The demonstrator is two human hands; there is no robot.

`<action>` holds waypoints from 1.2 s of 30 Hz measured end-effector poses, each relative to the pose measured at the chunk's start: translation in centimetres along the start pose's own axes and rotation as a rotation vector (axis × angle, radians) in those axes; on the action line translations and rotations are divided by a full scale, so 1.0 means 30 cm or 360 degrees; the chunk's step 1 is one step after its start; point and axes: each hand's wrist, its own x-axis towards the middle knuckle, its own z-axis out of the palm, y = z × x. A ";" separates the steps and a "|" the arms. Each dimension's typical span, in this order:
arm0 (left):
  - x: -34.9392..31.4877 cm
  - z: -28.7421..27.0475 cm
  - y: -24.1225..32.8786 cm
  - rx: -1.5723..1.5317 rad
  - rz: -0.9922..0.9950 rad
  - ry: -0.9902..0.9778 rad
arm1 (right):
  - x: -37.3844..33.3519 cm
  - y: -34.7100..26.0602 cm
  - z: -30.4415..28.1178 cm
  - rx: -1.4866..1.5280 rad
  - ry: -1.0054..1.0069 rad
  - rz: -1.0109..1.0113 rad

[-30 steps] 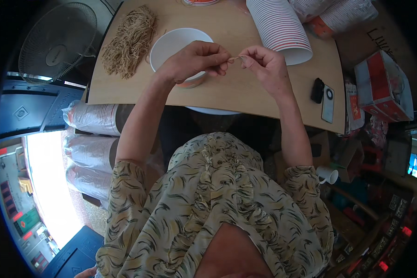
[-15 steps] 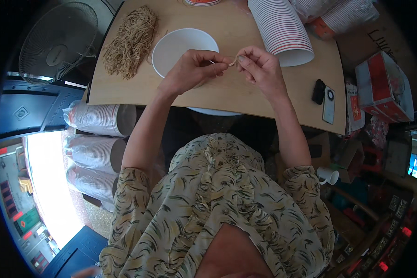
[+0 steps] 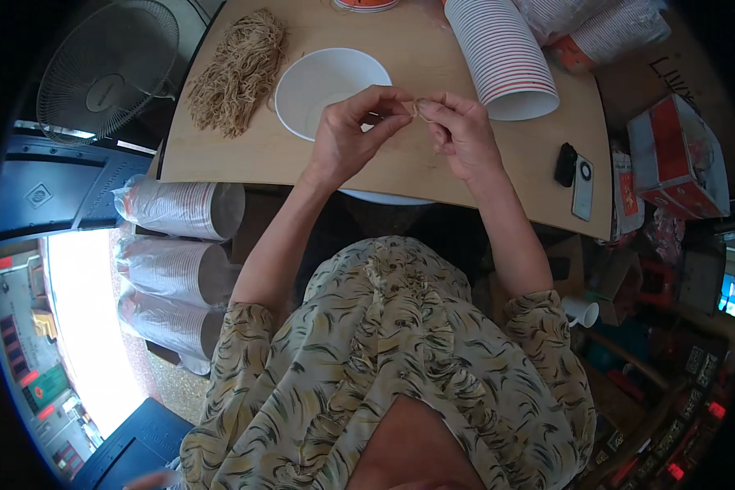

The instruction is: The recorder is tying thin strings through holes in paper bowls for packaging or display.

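Over the table's near part, both my hands meet at a thin tan piece of string (image 3: 419, 108), looped small between the fingertips. My left hand (image 3: 347, 139) has thumb and forefinger curved around to the string, with a gap inside the curve. Thumb and fingers of my right hand (image 3: 463, 135) are pinched on it from the other side. Just behind my left hand is a round white tub (image 3: 296, 90), its inside facing up. Farther left lies a heap of tan strings (image 3: 241, 73). Part of the held string is hidden by my fingers.
A long stack of white striped paper tubs (image 3: 506, 61) lies at the back right of the table (image 3: 245, 163). A phone (image 3: 582, 189) and a small black object (image 3: 565, 165) are near the right edge. Bagged tub stacks (image 3: 167, 208) sit left; a fan (image 3: 106, 90) stands beyond.
My left hand has turned, and its thumb and forefinger have spread from a pinch into a wider curve. My right hand still pinches the string at nearly the same place.
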 end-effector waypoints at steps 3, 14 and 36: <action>-0.007 -0.006 0.006 0.0128 0.0180 0.0041 | 0.004 0.012 0.003 -0.0031 -0.0047 -0.0001; -0.024 -0.029 -0.013 0.0470 0.0369 0.0103 | 0.016 0.017 0.018 -0.0095 -0.0113 0.0094; 0.038 -0.097 0.015 -0.0517 -0.0723 -0.0179 | -0.015 0.056 0.064 -0.1260 0.0210 -0.1207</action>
